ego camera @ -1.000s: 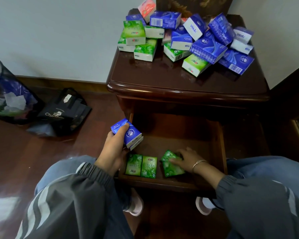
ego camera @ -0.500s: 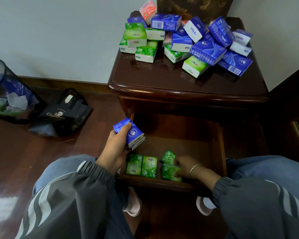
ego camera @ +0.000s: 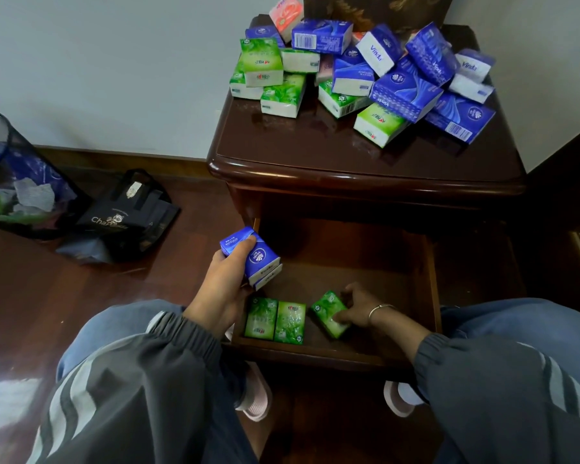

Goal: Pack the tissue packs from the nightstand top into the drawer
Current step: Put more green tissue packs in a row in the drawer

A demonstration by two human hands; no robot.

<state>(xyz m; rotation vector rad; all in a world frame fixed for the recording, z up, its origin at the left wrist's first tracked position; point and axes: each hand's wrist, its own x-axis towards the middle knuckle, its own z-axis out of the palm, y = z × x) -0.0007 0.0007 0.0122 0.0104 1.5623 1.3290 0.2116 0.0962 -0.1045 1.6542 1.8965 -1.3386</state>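
While hands (ego camera: 222,289) grip tissue packs (ego camera: 255,259), perhaps three

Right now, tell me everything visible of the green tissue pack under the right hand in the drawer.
The green tissue pack is a small rectangular block in glossy green plastic wrap printed with leaves and white logos. It lies on the floor of the open drawer, near the front, askew to two green packs lying side by side on its left, apart from them. The right hand grips its right end, hiding that part.
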